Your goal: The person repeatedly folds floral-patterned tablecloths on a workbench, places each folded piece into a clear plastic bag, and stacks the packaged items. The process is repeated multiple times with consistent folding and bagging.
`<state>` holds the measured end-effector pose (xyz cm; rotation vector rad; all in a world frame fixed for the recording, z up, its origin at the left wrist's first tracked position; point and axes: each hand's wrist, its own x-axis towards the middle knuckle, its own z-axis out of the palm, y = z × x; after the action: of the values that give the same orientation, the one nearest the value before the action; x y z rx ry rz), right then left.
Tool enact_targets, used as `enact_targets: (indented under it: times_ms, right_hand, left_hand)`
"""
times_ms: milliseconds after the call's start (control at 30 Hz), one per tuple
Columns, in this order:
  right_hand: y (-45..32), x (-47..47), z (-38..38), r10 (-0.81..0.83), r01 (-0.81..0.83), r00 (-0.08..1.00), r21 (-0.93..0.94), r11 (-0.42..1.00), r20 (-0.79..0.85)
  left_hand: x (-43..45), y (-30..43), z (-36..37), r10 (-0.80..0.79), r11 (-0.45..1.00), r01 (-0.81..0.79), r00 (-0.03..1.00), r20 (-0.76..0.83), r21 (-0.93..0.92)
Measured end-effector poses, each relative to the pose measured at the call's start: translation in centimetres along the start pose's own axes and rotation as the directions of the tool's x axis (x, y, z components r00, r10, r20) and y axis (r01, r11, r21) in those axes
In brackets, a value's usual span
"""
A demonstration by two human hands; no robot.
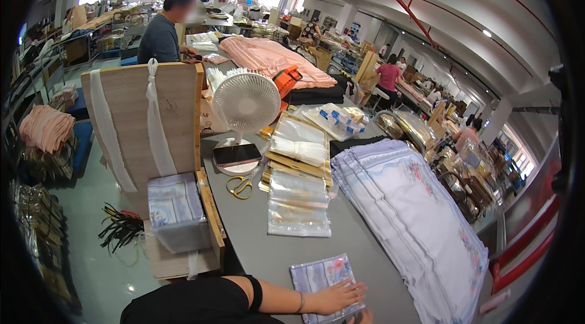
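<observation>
My left hand [337, 298] lies flat, palm down, on a folded lavender floral cloth [315, 278] at the near edge of the grey table. The cloth is squared off and looks glossy, as if in clear plastic. Only some fingers of my right hand [363, 317] show at the bottom rim, beside the cloth's lower right corner. Whether they grip it is hidden. Farther along lies a stack of clear plastic bags [299, 203]. To the right spreads a thick pile of lavender floral cloths [402, 214].
Yellow-handled scissors [240, 187], a phone [236, 155] and a white fan [247, 102] stand or lie along the left side. A wooden stand [146, 127] holds packed cloths [176, 200]. Pink cloths [279, 61] lie beyond. Across sits or stands a person [160, 33].
</observation>
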<state>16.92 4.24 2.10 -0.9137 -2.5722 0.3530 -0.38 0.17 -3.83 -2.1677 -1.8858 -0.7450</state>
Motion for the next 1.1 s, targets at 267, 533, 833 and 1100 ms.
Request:
enact_targets:
  times_ms: [267, 533, 833, 1100]
  right_hand:
    - [3.0, 0.9, 3.7, -0.172, 0.171, 0.956, -0.026, 0.985, -0.237]
    - [1.5, -2.6, 2.3, -0.217, 0.228, 0.973, 0.145, 0.963, -0.083]
    - [-2.4, -6.1, 1.3, -0.411, 0.323, 0.904, 0.443, 0.836, 0.117]
    - [-1.9, -2.2, -0.8, -0.265, 0.265, 0.963, 0.303, 0.915, -0.043]
  left_hand:
    - [0.6, -0.6, -0.9, 0.05, 0.998, -0.038, 0.97, 0.236, -0.056]
    - [0.1, -0.3, -0.9, -0.002, 0.998, 0.012, 0.985, 0.173, -0.059]
    - [0.0, 0.5, -3.2, 0.061, 0.998, -0.053, 0.98, 0.19, -0.044]
    - [-3.4, 0.0, -5.5, -0.269, 0.941, 0.307, 0.933, 0.237, -0.141]
